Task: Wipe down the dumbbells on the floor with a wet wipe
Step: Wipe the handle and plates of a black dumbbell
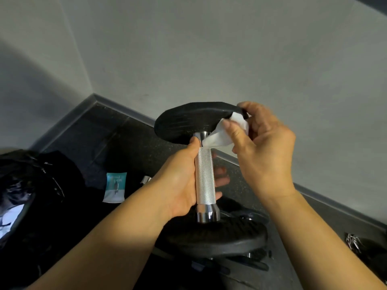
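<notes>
White wet wipe (222,132) pinched by right hand (263,147) against dumbbell (204,176); left hand (184,181) grips its handle

One wide-angle view, worn on the head, looks forward and down at the floor (117,132). It faces the corner where two walls (209,49) meet, from close range.

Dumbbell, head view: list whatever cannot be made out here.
All in the head view:
upper plate: its top face is turned away from the camera.
wet wipe: partly covered by the right hand, so its contact with the plate rim is hidden.
left hand: its fingers lie mostly behind the handle.
teal packet: print too small to read.
</notes>
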The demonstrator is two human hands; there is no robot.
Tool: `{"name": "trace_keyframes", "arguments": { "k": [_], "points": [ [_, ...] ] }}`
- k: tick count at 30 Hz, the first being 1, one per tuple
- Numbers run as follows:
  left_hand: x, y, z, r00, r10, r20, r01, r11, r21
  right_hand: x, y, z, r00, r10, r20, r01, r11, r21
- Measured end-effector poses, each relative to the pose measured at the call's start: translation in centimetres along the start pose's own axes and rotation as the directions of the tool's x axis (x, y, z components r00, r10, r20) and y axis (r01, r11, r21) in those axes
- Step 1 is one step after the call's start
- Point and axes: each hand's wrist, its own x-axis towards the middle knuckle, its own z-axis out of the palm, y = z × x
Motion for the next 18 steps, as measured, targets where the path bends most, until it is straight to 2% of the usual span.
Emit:
{"name": "trace_keyframes", "arguments": {
  "k": [4, 8, 10, 13, 15, 18],
  "points": [
    [0.0, 0.2, -0.7, 0.998, -0.001, -0.067, 0.001, 1.0, -0.004, -1.0, 0.2, -0.7, 0.997, -0.035, 0.064, 0.035, 0.999, 0.012],
    [0.0, 0.2, -1.3, 0.999, -0.02, -0.038, 0.018, 0.999, -0.032, -2.7, 1.3, -0.3, 0.972, -0.197, 0.13, 0.21, 0.973, -0.094],
    [0.1, 0.0, -1.4, 0.999, -0.016, -0.031, 0.014, 0.999, -0.046, -3.0, 1.3, 0.4, 0.953, -0.245, 0.18, 0.264, 0.961, -0.088],
    [0.1, 0.0, -1.3, 0.999, -0.01, -0.039, 0.007, 0.996, -0.083, -3.0, 0.9, 1.1, 0.906, -0.277, 0.319, 0.305, 0.952, -0.04],
    [0.0, 0.1, -1.2, 0.999, -0.009, -0.048, 0.004, 0.994, -0.108, -3.0, 1.0, 1.0, 0.869, -0.258, 0.422, 0.271, 0.962, 0.031],
    [0.1, 0.2, -1.4, 0.997, -0.018, -0.077, 0.01, 0.995, -0.098, -3.7, 1.4, -0.3, 0.758, -0.255, 0.6, 0.264, 0.962, 0.076]
  ]
}}
